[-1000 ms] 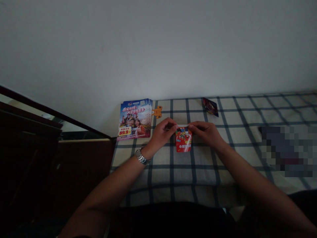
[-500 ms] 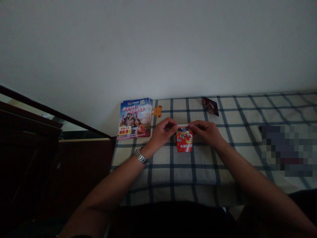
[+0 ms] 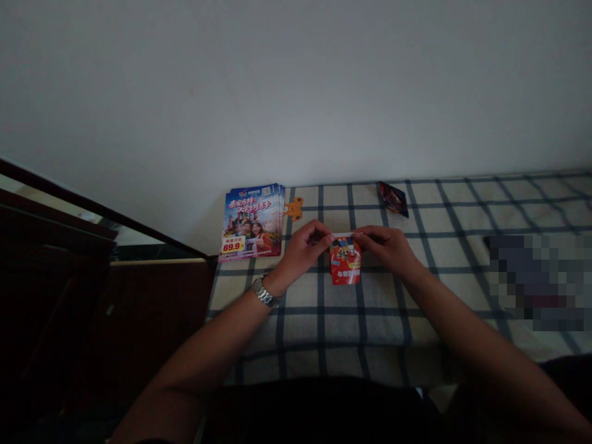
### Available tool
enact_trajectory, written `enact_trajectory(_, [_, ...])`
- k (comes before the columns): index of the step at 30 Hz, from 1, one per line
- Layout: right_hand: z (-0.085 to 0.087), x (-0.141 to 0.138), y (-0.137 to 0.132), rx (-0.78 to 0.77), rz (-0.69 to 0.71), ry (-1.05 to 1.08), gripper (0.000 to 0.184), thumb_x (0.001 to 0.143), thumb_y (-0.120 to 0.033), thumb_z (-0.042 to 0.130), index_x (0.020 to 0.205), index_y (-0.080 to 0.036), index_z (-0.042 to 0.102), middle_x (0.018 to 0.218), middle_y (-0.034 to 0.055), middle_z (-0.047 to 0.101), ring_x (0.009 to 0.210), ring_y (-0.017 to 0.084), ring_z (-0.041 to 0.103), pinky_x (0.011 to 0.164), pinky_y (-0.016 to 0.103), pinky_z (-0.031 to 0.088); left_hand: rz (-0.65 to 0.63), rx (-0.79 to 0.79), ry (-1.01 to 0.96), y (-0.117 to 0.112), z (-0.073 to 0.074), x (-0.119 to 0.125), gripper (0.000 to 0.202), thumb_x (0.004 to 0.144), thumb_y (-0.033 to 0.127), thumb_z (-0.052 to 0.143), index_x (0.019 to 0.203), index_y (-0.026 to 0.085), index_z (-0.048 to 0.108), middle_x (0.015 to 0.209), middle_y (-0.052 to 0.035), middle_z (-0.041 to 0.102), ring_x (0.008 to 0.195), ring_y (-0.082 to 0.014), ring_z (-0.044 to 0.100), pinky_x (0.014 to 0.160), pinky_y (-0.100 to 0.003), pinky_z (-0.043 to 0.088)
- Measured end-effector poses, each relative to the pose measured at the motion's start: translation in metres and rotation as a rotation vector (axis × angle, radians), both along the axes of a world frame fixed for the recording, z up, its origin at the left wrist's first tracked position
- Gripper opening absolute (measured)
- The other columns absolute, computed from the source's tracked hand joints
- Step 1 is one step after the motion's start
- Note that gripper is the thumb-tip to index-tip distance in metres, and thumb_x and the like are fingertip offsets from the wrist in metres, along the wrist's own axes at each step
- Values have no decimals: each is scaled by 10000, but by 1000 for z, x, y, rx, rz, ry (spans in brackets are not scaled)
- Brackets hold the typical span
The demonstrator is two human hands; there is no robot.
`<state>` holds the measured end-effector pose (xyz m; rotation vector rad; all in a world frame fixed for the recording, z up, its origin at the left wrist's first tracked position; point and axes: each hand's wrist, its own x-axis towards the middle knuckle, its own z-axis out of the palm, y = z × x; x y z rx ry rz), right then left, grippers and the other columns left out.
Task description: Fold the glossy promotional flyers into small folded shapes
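A red printed leaflet (image 3: 346,265) with a colourful picture is held over the checked cloth, its writing upside down to me. Its far edge shows as a pale strip, perhaps a fold. My left hand (image 3: 309,245), with a metal watch on the wrist, pinches the left end of that edge between thumb and fingers. At the right end, my right hand (image 3: 383,245) pinches the same edge. Left of my left hand lies a stack of glossy flyers (image 3: 252,222), blue and pink, with a large "89.9" printed on the top one.
A blue-and-cream checked cloth (image 3: 300,327) covers the surface against a pale wall (image 3: 296,92). A dark folded leaflet (image 3: 393,198) stands towards the back, beyond my right hand. Near the stack is an orange bear figure (image 3: 294,208). A blurred-out dark object (image 3: 536,280) lies at right.
Almost nothing differs. The red leaflet has tilted slightly in my fingers, while both hands keep their pinch on its far edge.
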<state>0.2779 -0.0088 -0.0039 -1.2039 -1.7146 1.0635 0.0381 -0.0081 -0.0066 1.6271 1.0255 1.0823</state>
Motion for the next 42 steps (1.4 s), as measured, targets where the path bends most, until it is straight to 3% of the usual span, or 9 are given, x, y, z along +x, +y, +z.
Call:
enact_trajectory(5, [4, -2, -1, 4, 19, -25, 364, 937, -522, 671, 1017, -202, 826, 893, 66, 814, 776, 225, 735, 707, 334, 578, -15, 6, 3, 0, -2, 0, 238, 960, 412, 667, 893, 199, 587, 851, 2, 616, 797, -139, 602, 738, -259, 505])
enact_trajectory(9, [3, -2, -1, -2, 6, -46, 355, 915, -531, 687, 960, -206, 821, 855, 56, 807, 754, 224, 728, 661, 318, 560, -106, 2, 57, 0, -4, -2, 202, 966, 382, 643, 909, 199, 579, 823, 15, 585, 739, -127, 573, 668, -244, 469])
enact_trajectory(17, [1, -1, -1, -35, 79, -49, 357, 923, -534, 673, 929, -208, 817, 850, 53, 803, 736, 215, 717, 658, 319, 562, -132, 26, 130, -3, -3, 0, 252, 988, 451, 624, 975, 201, 650, 903, -27, 679, 804, -157, 634, 714, -272, 503])
enact_trajectory(31, [0, -4, 0, -170, 58, 113, 357, 867, -533, 749, 1015, -215, 817, 904, 53, 821, 764, 214, 747, 691, 317, 606, -60, 62, 104, 0, -3, -1, 250, 991, 435, 643, 922, 195, 623, 840, -13, 659, 769, -149, 624, 687, -262, 485])
enact_trajectory(42, [3, -3, -2, -100, 66, -14, 341, 902, -528, 703, 912, -209, 826, 790, 32, 795, 674, 194, 700, 594, 287, 541, -81, 39, 93, -1, -4, -2, 237, 971, 420, 651, 912, 192, 627, 848, -9, 650, 774, -141, 623, 694, -252, 493])
